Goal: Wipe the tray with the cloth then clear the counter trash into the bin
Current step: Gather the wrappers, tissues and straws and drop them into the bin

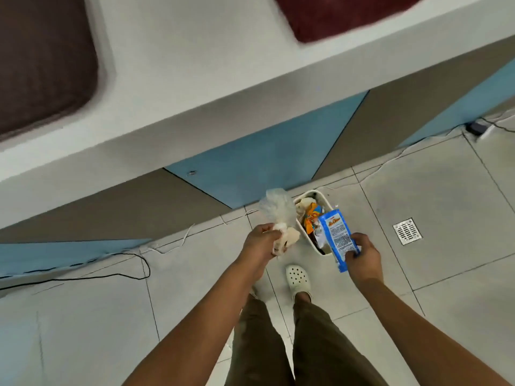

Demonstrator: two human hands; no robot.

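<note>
A small white bin [300,224] stands on the tiled floor against the counter base, with wrappers inside it. My left hand [260,242] grips a crumpled clear plastic bag with pale scraps [277,211], held just left of the bin's rim. My right hand [362,254] pinches the lower end of a blue and white snack wrapper [335,238], which hangs over the bin's right side. Two dark brown trays lie on the white counter [195,68], one tray [41,62] at the far left and another tray [345,15] at the top right. No cloth is in view.
A black cable [117,263] and thin white wires run along the floor by the blue and grey counter panels. A metal floor drain [407,231] sits to the right of the bin. My foot in a white clog [298,278] stands just in front of the bin.
</note>
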